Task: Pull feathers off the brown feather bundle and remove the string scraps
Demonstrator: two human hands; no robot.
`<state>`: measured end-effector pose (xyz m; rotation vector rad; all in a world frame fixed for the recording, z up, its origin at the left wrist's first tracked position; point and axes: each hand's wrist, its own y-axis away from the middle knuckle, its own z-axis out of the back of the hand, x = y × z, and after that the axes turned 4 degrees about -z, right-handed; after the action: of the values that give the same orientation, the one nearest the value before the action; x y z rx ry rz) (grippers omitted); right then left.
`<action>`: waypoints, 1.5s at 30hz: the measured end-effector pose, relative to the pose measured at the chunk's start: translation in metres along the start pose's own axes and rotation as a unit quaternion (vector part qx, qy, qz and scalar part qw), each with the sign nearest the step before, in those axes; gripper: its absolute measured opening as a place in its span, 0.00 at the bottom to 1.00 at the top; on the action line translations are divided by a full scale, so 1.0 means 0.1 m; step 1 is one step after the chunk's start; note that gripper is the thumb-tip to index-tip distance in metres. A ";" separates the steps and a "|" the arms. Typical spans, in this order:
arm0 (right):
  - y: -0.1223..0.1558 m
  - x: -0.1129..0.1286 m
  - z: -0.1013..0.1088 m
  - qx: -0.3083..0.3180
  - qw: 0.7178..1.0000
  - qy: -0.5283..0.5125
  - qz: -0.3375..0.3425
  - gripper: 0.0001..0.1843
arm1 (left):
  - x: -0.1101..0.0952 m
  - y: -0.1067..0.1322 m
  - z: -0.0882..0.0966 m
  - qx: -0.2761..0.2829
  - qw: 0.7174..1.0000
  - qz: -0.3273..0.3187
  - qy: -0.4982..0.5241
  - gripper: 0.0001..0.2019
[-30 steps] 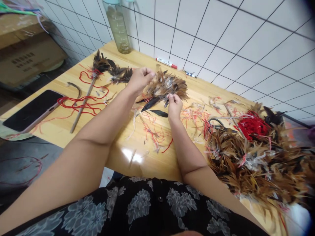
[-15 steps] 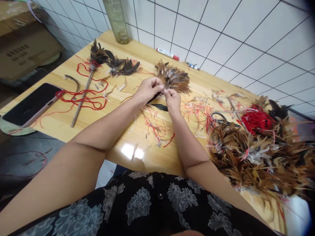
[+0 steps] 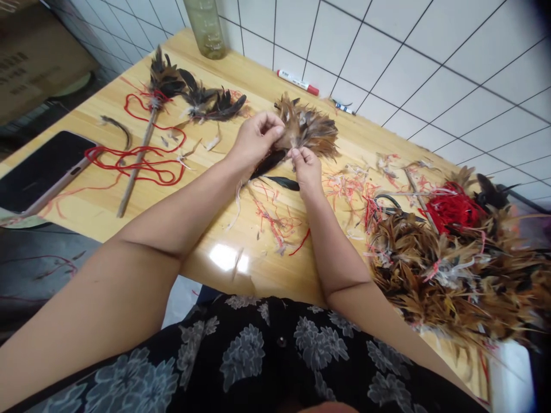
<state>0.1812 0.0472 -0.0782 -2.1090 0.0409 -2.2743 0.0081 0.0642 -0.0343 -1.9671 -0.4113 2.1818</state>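
Note:
Over the middle of the wooden table [image 3: 107, 212], both hands work on a bunch of brown feathers [image 3: 312, 129]. My left hand [image 3: 253, 140] is closed, pinching the near edge of the bunch with thumb and fingers. My right hand [image 3: 305, 166] is closed in a pinch on the bunch's lower edge. Dark feathers [image 3: 275, 172] lie just under the hands. Red thread scraps [image 3: 275, 223] litter the table below them.
A stick with dark feathers and red thread [image 3: 142, 143] lies at left, beside a phone [image 3: 41, 172]. A big heap of brown feathers [image 3: 447, 275] with red yarn [image 3: 451, 209] and scissors [image 3: 387, 203] fills the right. A bottle [image 3: 206, 28] and marker [image 3: 297, 82] stand by the tiled wall.
My left hand came down from the top of the bunch to meet the right hand at its near edge, then lifted slightly. The view has shifted downward and left.

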 end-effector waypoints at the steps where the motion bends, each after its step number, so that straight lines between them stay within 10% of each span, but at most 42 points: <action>1: -0.01 -0.01 0.01 -0.013 1.000 0.000 -0.006 0.30 | 0.05 -0.06 0.07 -0.027 0.999 -0.006 -0.031 0.11; 8: 0.02 0.06 0.02 -0.043 0.998 -0.024 -0.037 0.34 | 0.40 -0.28 0.57 -0.053 0.967 0.000 -0.248 0.12; 21: 0.09 0.15 -0.02 -0.066 0.997 0.027 -0.015 0.33 | 0.25 -0.13 0.36 0.086 0.908 0.001 -0.410 0.03; 30: 0.12 0.18 -0.02 -0.073 0.997 0.024 -0.017 0.34 | 0.27 -0.23 0.27 -0.054 0.996 0.015 -0.075 0.13; 36: 0.13 0.20 -0.02 -0.086 0.996 0.013 -0.019 0.35 | 0.05 -0.06 0.10 0.035 0.993 0.049 0.098 0.16; 45: 0.07 0.14 -0.02 -0.090 0.996 0.014 -0.004 0.34 | -0.12 0.21 -0.13 0.109 0.987 0.069 0.092 0.10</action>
<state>0.1786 0.0399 -0.0651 -2.1618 0.2493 -2.3881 0.0238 0.0418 -0.0303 -2.1006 -0.0090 1.9980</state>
